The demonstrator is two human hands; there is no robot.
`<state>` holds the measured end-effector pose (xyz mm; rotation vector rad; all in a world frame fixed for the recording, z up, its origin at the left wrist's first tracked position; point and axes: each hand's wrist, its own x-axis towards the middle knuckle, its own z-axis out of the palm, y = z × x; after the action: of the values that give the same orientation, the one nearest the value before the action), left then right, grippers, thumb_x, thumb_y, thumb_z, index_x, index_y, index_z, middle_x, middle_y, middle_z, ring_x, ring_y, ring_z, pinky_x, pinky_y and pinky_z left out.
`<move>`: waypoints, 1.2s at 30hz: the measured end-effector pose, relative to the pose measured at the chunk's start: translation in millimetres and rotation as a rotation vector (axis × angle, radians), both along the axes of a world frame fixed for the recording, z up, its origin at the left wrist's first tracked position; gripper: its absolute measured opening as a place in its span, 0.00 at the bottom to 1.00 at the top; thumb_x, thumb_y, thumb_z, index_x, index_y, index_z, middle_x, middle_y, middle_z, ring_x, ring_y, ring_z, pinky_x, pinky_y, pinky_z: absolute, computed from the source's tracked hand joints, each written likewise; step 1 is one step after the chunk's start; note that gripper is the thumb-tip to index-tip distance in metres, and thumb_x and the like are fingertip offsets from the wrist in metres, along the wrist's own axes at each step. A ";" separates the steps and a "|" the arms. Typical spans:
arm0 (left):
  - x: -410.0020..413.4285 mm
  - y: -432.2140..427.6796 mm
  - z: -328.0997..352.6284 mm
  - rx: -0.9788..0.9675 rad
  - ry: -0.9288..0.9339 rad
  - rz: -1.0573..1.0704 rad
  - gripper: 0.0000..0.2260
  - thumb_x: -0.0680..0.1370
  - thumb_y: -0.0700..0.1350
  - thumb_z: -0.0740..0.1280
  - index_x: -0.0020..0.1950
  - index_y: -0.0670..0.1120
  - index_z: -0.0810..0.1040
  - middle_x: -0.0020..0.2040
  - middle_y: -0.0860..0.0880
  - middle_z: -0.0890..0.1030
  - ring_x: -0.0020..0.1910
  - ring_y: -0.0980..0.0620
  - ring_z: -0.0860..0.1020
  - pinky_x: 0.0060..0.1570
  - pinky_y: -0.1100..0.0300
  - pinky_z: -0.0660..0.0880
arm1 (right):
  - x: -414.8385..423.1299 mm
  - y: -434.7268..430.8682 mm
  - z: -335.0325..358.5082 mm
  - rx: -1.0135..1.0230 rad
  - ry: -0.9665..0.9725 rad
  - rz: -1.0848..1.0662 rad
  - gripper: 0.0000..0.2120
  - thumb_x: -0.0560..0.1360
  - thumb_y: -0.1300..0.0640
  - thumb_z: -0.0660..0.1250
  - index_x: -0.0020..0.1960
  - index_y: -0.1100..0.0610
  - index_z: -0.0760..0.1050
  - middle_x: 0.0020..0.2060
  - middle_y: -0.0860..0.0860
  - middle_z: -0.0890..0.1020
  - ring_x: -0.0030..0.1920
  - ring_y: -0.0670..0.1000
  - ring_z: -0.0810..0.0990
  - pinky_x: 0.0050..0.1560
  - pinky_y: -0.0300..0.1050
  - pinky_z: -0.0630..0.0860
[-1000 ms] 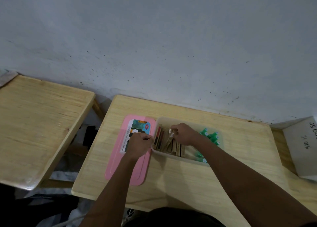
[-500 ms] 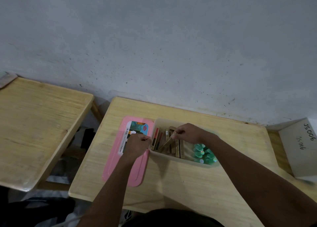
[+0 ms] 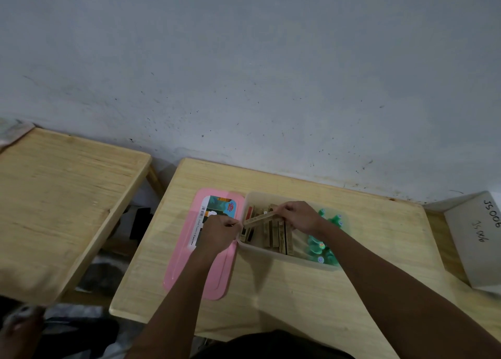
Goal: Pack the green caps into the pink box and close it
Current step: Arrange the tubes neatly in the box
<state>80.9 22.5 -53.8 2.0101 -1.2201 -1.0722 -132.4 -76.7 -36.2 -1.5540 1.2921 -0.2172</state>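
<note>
A translucent box (image 3: 284, 258) stands on the wooden table (image 3: 298, 299). Green caps (image 3: 315, 247) are piled in its right end, and several wooden blocks (image 3: 279, 236) stand in its left part. Its pink lid (image 3: 195, 277) lies flat on the table just left of it. My left hand (image 3: 219, 231) is over the lid, fingers curled at the box's left rim. My right hand (image 3: 301, 217) reaches into the box and pinches one long wooden block (image 3: 260, 219), which slants toward my left hand.
A second wooden table (image 3: 62, 204) stands to the left across a narrow gap. A grey cardboard box (image 3: 477, 236) with handwriting sits at the right edge. A grey wall runs behind the tables.
My right hand has raised the long block, so it now slants across the other blocks toward my left hand. My left hand has stayed at the box's left rim.
</note>
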 end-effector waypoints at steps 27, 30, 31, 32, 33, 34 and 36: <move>1.3 0.1 -4.3 -0.001 -0.008 -0.012 0.07 0.76 0.45 0.67 0.47 0.44 0.83 0.43 0.48 0.82 0.46 0.51 0.81 0.45 0.61 0.76 | 37.2 -5.7 -2.9 -0.222 0.529 -0.096 0.31 0.73 0.31 0.60 0.29 0.59 0.70 0.25 0.51 0.73 0.28 0.50 0.75 0.28 0.40 0.66; 0.9 0.8 -4.1 0.007 0.001 -0.024 0.07 0.76 0.45 0.66 0.47 0.44 0.83 0.42 0.49 0.81 0.45 0.52 0.80 0.43 0.62 0.75 | 48.4 -8.9 -7.8 -0.237 0.536 -0.072 0.30 0.72 0.31 0.62 0.35 0.60 0.76 0.27 0.51 0.76 0.31 0.51 0.77 0.30 0.41 0.67; 0.8 1.0 -4.0 0.006 0.005 -0.024 0.07 0.76 0.45 0.66 0.47 0.44 0.83 0.42 0.49 0.81 0.45 0.53 0.80 0.43 0.63 0.75 | 51.6 -9.3 -9.7 -0.228 0.519 -0.081 0.29 0.72 0.33 0.64 0.36 0.60 0.77 0.27 0.51 0.76 0.31 0.51 0.77 0.29 0.40 0.68; 0.9 1.1 -3.7 0.005 0.004 -0.025 0.07 0.76 0.45 0.66 0.46 0.44 0.83 0.42 0.49 0.81 0.44 0.53 0.79 0.42 0.64 0.74 | 54.0 -8.8 -12.1 -0.214 0.494 -0.092 0.27 0.72 0.35 0.65 0.36 0.60 0.77 0.27 0.50 0.76 0.29 0.50 0.76 0.28 0.39 0.68; 1.0 1.1 -3.8 0.004 -0.001 -0.029 0.08 0.76 0.45 0.66 0.46 0.43 0.83 0.41 0.50 0.80 0.44 0.53 0.79 0.41 0.65 0.73 | 56.3 -7.3 -13.2 -0.199 0.461 -0.098 0.25 0.73 0.37 0.67 0.35 0.60 0.76 0.26 0.50 0.75 0.27 0.49 0.75 0.28 0.39 0.67; 1.2 1.2 -3.6 0.002 -0.005 -0.033 0.08 0.76 0.45 0.66 0.45 0.43 0.83 0.40 0.50 0.80 0.43 0.54 0.78 0.39 0.66 0.72 | 58.2 -5.1 -13.7 -0.182 0.425 -0.101 0.23 0.74 0.40 0.67 0.34 0.59 0.75 0.25 0.50 0.75 0.26 0.48 0.74 0.28 0.39 0.67; 1.0 1.1 -3.2 -0.006 -0.009 -0.035 0.08 0.77 0.44 0.66 0.45 0.43 0.83 0.38 0.51 0.79 0.41 0.55 0.77 0.37 0.68 0.70 | 60.5 -1.3 -15.3 -0.149 0.365 -0.119 0.17 0.75 0.46 0.69 0.37 0.59 0.77 0.30 0.52 0.78 0.29 0.47 0.76 0.31 0.39 0.69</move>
<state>81.9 23.6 -57.0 1.9976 -1.2659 -1.0759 -71.8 -78.0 -51.5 -1.6973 1.6886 -0.1086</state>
